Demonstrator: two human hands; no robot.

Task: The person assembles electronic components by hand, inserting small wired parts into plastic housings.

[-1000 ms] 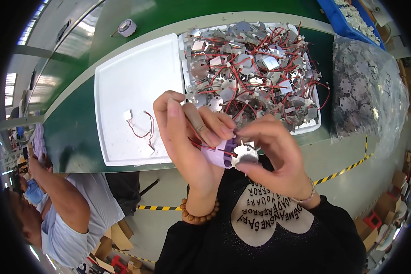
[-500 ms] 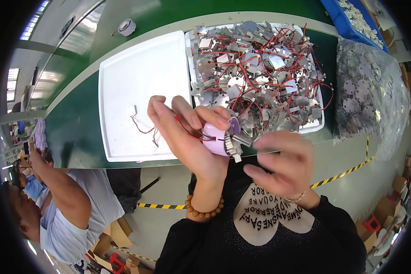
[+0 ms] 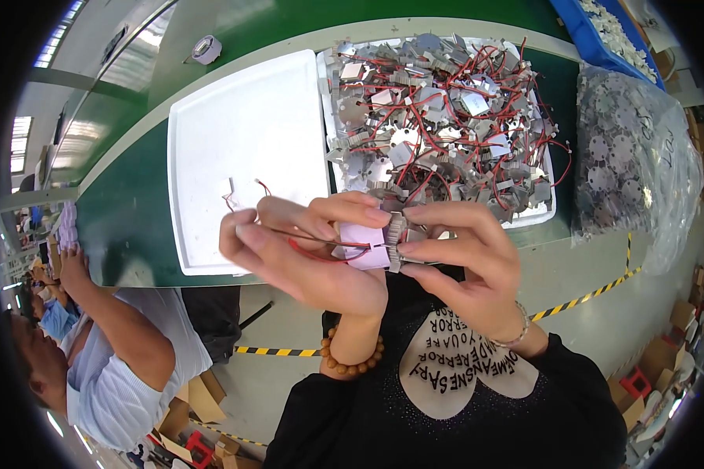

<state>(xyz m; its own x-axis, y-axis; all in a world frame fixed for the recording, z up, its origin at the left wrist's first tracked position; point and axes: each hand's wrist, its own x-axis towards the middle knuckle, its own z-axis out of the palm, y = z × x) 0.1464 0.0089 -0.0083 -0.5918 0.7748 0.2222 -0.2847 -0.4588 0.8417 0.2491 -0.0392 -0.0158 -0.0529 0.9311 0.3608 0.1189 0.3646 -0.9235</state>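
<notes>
Far left, low: a co-worker (image 3: 94, 367) in a pale striped shirt, forearm raised toward the edge of the green bench (image 3: 125, 227). Further along, up top: a small roll of tape (image 3: 206, 50) lying on the green surface, well apart from everything else. Next: a white tray (image 3: 242, 133), mostly bare, with one small metal piece trailing red wire (image 3: 238, 191) near its lower middle.

In front of that tray's lower edge: left hand (image 3: 305, 254), palm up, fingers (image 3: 344, 209) curled and clenched around a pale purple part (image 3: 361, 236) (thumb side hidden behind it), with thin red and dark wires (image 3: 305, 238) stretched across the palm. A wooden bead bracelet (image 3: 352, 361) around that wrist.

Touching the purple part on its right: a small finned metal heat sink (image 3: 396, 242), pinched edge-on between thumb and fingers of the right hand (image 3: 465, 262), grasping tight. Both parts pressed together, held up above the bench's near edge, just below the second tray. A thin bracelet (image 3: 516, 336) on the right wrist.

Behind the hands: a second white tray (image 3: 551, 207) heaped with metal pieces and red wires (image 3: 438, 117). Right of it: a clear plastic bag of round grey discs (image 3: 633, 148). Top right corner: a blue bin (image 3: 594, 31) of small white parts. Low right: yellow-black tape (image 3: 594, 293) on the floor.
</notes>
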